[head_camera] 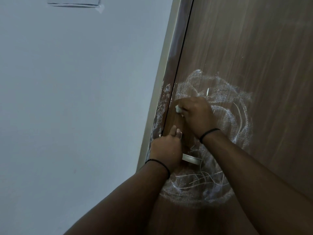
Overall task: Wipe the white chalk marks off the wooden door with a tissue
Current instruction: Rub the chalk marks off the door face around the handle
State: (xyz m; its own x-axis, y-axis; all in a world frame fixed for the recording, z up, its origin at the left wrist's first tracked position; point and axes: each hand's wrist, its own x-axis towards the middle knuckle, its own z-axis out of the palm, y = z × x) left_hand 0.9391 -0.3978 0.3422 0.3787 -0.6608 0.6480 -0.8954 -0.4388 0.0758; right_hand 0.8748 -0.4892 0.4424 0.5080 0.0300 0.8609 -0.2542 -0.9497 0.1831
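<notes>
Tissue [59, 109], small and crumpled, is gripped in the curled right hand [197, 114] against the wooden door [254, 48] near its left edge. Chalk marks [228, 102] ring both hands. Left hand [166, 148] grips the metal handle [191, 159]. Grey wall [76, 99] adjoins the frame [162, 78].

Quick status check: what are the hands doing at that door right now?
Right hand pressing tissue on door. Left hand gripping door handle. Chalk marks mostly remaining. Nothing blocking.

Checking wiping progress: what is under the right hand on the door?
A bit of white tissue shows at the right hand's fingertips against the door. Any chalk beneath the palm is covered.
</notes>
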